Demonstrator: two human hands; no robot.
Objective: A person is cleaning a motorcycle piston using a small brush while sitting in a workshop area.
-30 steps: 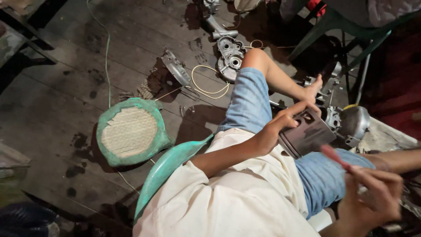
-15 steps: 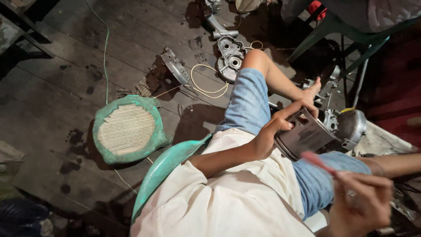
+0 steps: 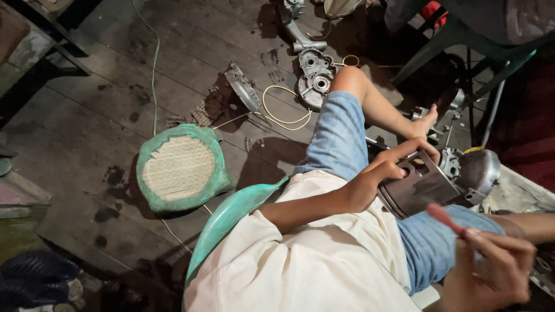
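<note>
A grey metal piston [image 3: 419,188] is held by the left hand [image 3: 378,173] over the lap, just above the blue denim shorts [image 3: 341,138] and close beside a rounded metal engine part [image 3: 477,170] lying near the bare foot [image 3: 428,118]. The fingers [image 3: 404,151] are curled over the piston's upper edge with the thumb pressed against its side, so the piece is clamped rather than pinched at the tips. A red-handled tool [image 3: 445,218] is gripped by the right hand [image 3: 491,271] at the lower right, the fingers closed round its handle and the red end pointed toward the piston; its working tip cannot be made out. The piston is judged to be rigid and fairly heavy for its bulk, and — given the dark stains across the wooden floor [image 3: 87,144] — probably oily and inclined to slip; the ringed grooves and the smooth skirt look easily scratched. A hold across the open skirt and the crown edge, as is taken now, seems the safest, with the walls left free. On the floor, well apart from the hands, a round green-rimmed woven seat [image 3: 180,169], a loop of pale cord [image 3: 283,107] and a grey engine casing [image 3: 315,78] are seen — all untouched.
</note>
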